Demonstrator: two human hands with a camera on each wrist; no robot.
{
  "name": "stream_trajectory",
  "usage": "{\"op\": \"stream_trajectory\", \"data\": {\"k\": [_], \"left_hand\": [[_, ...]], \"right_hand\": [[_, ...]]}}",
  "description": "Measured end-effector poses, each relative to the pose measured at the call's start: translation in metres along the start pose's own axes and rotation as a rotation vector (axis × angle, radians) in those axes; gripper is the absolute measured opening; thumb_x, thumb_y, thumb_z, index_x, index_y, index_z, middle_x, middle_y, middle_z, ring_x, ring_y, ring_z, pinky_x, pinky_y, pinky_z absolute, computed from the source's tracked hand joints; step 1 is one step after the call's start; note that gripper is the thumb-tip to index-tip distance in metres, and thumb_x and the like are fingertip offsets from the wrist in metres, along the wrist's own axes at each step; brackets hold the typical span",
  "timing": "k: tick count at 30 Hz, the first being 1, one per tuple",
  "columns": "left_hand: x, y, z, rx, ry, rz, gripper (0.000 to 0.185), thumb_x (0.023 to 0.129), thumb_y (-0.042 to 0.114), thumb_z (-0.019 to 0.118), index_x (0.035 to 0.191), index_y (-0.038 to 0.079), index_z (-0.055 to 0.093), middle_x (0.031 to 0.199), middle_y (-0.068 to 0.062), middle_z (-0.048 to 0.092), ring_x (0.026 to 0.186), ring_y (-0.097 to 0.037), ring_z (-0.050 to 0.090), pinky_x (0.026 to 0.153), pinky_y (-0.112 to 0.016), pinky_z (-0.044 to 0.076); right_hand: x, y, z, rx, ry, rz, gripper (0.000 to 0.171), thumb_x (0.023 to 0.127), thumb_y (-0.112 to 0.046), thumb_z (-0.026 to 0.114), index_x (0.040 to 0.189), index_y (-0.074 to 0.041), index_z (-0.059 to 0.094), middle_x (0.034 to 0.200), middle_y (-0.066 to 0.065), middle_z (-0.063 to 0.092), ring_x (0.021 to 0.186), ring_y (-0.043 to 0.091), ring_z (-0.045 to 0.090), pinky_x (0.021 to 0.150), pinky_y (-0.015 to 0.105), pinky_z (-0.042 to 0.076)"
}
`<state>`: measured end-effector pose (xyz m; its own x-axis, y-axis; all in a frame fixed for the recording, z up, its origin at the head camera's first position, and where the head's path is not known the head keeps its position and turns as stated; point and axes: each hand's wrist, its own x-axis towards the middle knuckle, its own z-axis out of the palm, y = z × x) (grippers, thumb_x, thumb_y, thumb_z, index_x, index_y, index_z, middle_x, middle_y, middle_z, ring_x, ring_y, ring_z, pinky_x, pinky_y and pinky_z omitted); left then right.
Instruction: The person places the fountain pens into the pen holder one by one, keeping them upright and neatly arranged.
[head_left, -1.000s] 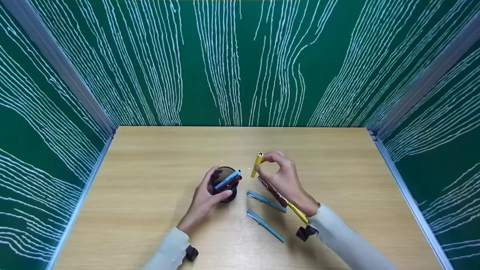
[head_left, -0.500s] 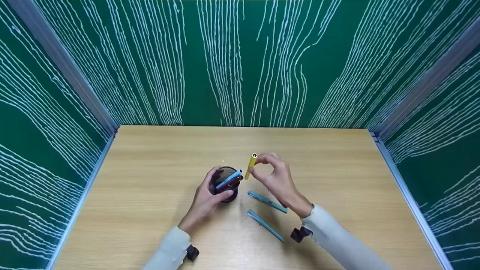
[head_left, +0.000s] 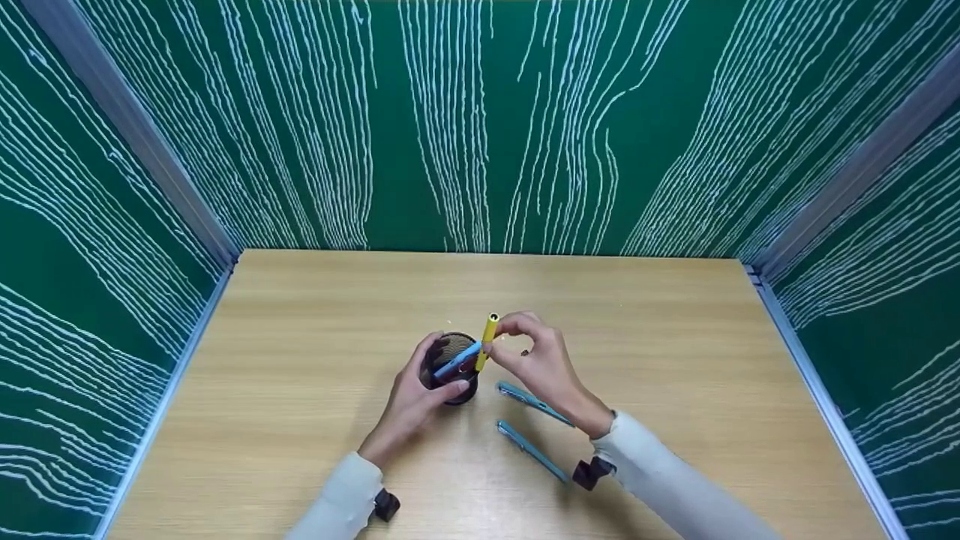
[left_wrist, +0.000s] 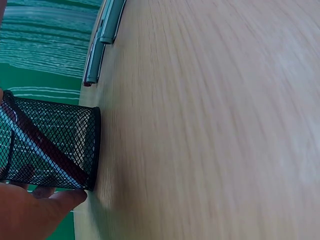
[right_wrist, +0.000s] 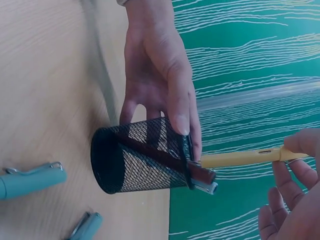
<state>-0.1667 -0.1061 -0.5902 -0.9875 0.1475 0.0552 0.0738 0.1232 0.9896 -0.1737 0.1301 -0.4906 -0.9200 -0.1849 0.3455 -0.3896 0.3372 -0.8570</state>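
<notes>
Green lined walls around a wooden worktop [head_left: 300, 420]. Right hand [head_left: 536, 364] pinches yellow pen [head_left: 487, 339] by its upper end, lower tip at the cup's rim. Left hand [head_left: 416, 394] wraps the mesh cup [head_left: 450, 371], fingers curled round its side. Blue pen [head_left: 457, 358] and dark red pen [right_wrist: 197, 176] lean inside the cup. Two teal pens [head_left: 532, 426] lie flat just right of the cup.

A light wooden desk [head_left: 300, 420] carries a black mesh pen cup [head_left: 450, 390], standing upright. Two teal pens [head_left: 534, 403] lie flat just right of the cup, side by side and apart from it.
</notes>
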Motion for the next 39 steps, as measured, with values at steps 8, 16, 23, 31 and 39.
{"op": "stream_trajectory", "data": {"k": [8, 16, 23, 31, 39], "left_hand": [[0.002, -0.002, 0.001, -0.029, -0.003, 0.015, 0.091, 0.089, 0.024, 0.093, 0.166, 0.016, 0.045, 0.158, -0.012, 0.06, 0.149, -0.033, 0.052, 0.129, -0.055, 0.029], [0.001, 0.0, 0.001, -0.04, 0.0, 0.014, 0.093, 0.089, 0.024, 0.094, 0.167, 0.017, 0.044, 0.161, -0.011, 0.058, 0.152, -0.031, 0.05, 0.13, -0.053, 0.028], [0.001, 0.0, 0.0, -0.037, -0.002, 0.026, 0.096, 0.089, 0.022, 0.093, 0.168, 0.01, 0.041, 0.163, -0.012, 0.056, 0.153, -0.033, 0.049, 0.13, -0.054, 0.028], [0.001, 0.0, 0.001, -0.061, -0.011, 0.028, 0.094, 0.089, 0.02, 0.093, 0.167, 0.013, 0.043, 0.161, -0.013, 0.058, 0.151, -0.032, 0.051, 0.129, -0.054, 0.031], [0.002, -0.001, 0.002, -0.085, -0.018, 0.053, 0.093, 0.09, 0.015, 0.092, 0.167, 0.007, 0.04, 0.159, -0.017, 0.058, 0.149, -0.034, 0.053, 0.128, -0.053, 0.034]], "right_hand": [[-0.005, 0.008, 0.012, 0.009, -0.03, -0.028, 0.018, 0.09, -0.008, 0.09, 0.105, -0.014, 0.081, 0.108, -0.003, 0.074, 0.108, 0.023, 0.066, 0.1, 0.053, 0.051], [-0.013, 0.021, 0.017, -0.015, -0.05, -0.027, 0.019, 0.087, -0.005, 0.09, 0.101, -0.013, 0.08, 0.104, -0.003, 0.073, 0.104, 0.021, 0.064, 0.097, 0.041, 0.051], [-0.018, 0.027, 0.02, -0.033, -0.058, -0.013, 0.021, 0.086, -0.003, 0.091, 0.101, -0.013, 0.082, 0.104, -0.003, 0.072, 0.103, 0.021, 0.065, 0.095, 0.045, 0.054], [-0.021, 0.037, 0.023, -0.027, -0.083, -0.009, 0.018, 0.088, -0.005, 0.09, 0.103, -0.013, 0.083, 0.106, -0.004, 0.075, 0.108, 0.021, 0.064, 0.099, 0.048, 0.055], [-0.022, 0.043, 0.022, -0.018, -0.089, -0.012, 0.018, 0.089, -0.005, 0.09, 0.105, -0.006, 0.082, 0.103, -0.002, 0.077, 0.106, 0.021, 0.065, 0.097, 0.037, 0.05]]}}
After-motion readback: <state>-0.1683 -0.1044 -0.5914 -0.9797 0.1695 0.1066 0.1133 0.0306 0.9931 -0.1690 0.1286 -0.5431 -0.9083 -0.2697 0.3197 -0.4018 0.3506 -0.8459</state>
